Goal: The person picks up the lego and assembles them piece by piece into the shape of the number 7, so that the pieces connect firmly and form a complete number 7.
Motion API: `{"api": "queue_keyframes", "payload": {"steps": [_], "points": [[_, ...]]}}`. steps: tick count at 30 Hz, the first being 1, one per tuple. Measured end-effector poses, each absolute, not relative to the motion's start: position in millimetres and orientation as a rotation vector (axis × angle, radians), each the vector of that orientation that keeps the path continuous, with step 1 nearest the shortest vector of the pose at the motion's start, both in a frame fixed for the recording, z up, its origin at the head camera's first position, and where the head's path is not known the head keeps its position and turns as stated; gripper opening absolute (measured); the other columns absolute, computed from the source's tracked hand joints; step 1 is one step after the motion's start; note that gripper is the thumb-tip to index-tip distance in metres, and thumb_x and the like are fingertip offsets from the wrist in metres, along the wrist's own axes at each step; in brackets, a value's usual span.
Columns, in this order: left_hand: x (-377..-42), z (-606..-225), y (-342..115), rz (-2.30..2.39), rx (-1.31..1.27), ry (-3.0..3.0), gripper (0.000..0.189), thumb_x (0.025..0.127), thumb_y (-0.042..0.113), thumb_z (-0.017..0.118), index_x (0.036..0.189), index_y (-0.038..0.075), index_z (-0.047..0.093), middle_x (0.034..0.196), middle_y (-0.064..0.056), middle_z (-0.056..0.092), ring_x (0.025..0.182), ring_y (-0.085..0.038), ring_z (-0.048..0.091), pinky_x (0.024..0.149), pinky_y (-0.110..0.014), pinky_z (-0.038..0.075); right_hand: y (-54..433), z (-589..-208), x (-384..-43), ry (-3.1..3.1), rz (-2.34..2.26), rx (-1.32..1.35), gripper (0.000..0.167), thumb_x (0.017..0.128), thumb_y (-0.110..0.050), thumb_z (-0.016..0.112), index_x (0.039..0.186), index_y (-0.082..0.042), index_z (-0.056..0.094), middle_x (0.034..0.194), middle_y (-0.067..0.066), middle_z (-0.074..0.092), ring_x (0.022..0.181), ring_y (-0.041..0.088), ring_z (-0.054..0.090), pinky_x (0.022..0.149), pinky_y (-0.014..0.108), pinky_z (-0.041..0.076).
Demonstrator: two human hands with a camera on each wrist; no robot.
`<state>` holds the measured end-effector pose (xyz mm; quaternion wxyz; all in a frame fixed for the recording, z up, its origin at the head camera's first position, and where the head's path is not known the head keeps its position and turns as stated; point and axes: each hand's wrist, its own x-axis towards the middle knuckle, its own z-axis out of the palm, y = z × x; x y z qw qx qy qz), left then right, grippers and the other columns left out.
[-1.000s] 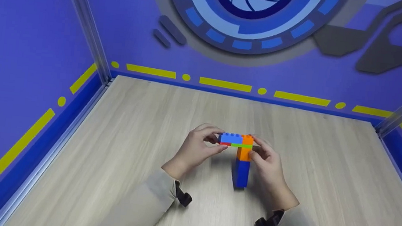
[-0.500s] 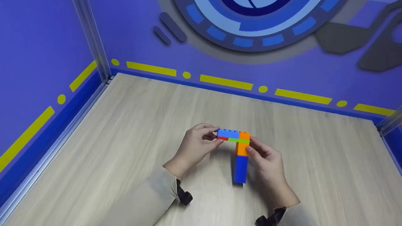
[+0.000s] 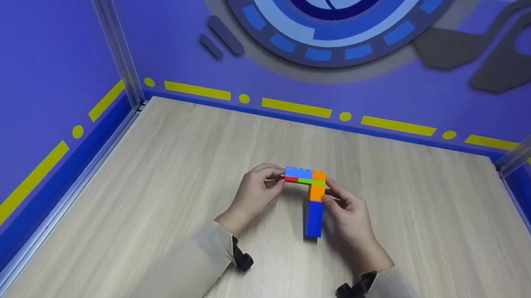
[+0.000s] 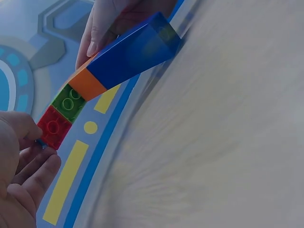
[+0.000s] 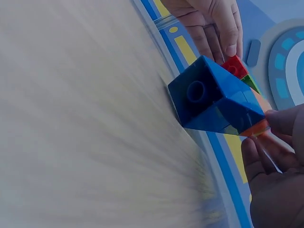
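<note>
Both hands hold one building-block assembly shaped like an upside-down L. Its arm has a light blue brick [image 3: 298,172] and an orange brick [image 3: 319,176] on top, over a thin red piece [image 3: 291,179] and a thin green piece [image 3: 306,181]. Below the right end come another orange brick [image 3: 316,193] and a dark blue leg [image 3: 314,219], whose hollow underside shows in the right wrist view. My left hand [image 3: 256,194] pinches the arm's left end by the red piece. My right hand [image 3: 349,213] grips the orange part from the right, thumb on its side.
A light wood-grain table [image 3: 185,170] lies beneath the hands. Purple-blue panels with yellow markings [image 3: 296,107] and metal corner posts [image 3: 111,27] enclose its back and sides. Black wrist mounts [image 3: 241,258] sit at both sleeve cuffs.
The assembly has shifted slightly left and away from me, together with the right hand. My left thumb has slid from below the red piece toward the arm's left end.
</note>
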<state>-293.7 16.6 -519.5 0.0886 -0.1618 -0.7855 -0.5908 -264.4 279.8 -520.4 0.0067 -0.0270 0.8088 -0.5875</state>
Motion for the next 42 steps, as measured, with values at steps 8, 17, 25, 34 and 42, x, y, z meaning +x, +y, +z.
{"api": "queue_keyframes", "payload": {"steps": [8, 17, 25, 34, 42], "points": [[-295.5, -523.6, 16.3, -1.707, -0.442, -2.324, 0.017, 0.105, 0.001, 0.076, 0.119, -0.003, 0.084, 0.124, -0.017, 0.081, 0.117, -0.032, 0.081, 0.102, -0.031, 0.068, 278.2, -521.8, -266.6, 2.548, -1.802, -0.072, 0.052, 0.111, -0.015, 0.074, 0.162, -0.010, 0.062, 0.153, 0.018, 0.071, 0.136, 0.031, 0.068, 0.104, 0.007, 0.054], [-295.5, -529.2, 14.3, -1.682, -0.369, -2.418, 0.019, 0.108, 0.007, 0.075, 0.123, 0.000, 0.083, 0.125, -0.015, 0.083, 0.119, -0.030, 0.081, 0.105, -0.040, 0.067, 276.9, -524.9, -265.2, 2.538, -1.781, -0.207, 0.054, 0.110, -0.006, 0.069, 0.164, -0.005, 0.059, 0.161, 0.020, 0.064, 0.146, 0.038, 0.064, 0.107, 0.011, 0.052], [-296.1, -531.0, 14.0, -1.666, -0.331, -2.468, 0.020, 0.110, 0.010, 0.073, 0.125, 0.001, 0.082, 0.127, -0.015, 0.082, 0.120, -0.030, 0.079, 0.107, -0.045, 0.066, 278.7, -526.4, -266.0, 2.569, -1.691, -0.188, 0.056, 0.111, -0.010, 0.070, 0.166, -0.011, 0.057, 0.160, 0.017, 0.067, 0.148, 0.036, 0.063, 0.127, 0.040, 0.051], [-300.2, -533.6, 13.4, -1.673, -0.314, -2.489, 0.019, 0.109, 0.009, 0.074, 0.124, 0.001, 0.084, 0.125, -0.014, 0.084, 0.120, -0.029, 0.078, 0.108, -0.046, 0.065, 278.2, -527.0, -264.4, 2.592, -1.625, -0.183, 0.055, 0.111, -0.016, 0.073, 0.164, -0.012, 0.060, 0.149, 0.019, 0.070, 0.127, 0.033, 0.066, 0.089, 0.024, 0.060], [-300.9, -535.4, 12.9, -1.679, -0.302, -2.507, 0.020, 0.109, 0.010, 0.074, 0.124, 0.002, 0.084, 0.126, -0.014, 0.084, 0.119, -0.029, 0.078, 0.107, -0.046, 0.065, 276.6, -528.1, -264.6, 2.659, -1.566, -0.201, 0.053, 0.110, -0.016, 0.074, 0.162, -0.011, 0.063, 0.130, 0.018, 0.075, 0.112, 0.028, 0.064, 0.088, 0.023, 0.054]]}}
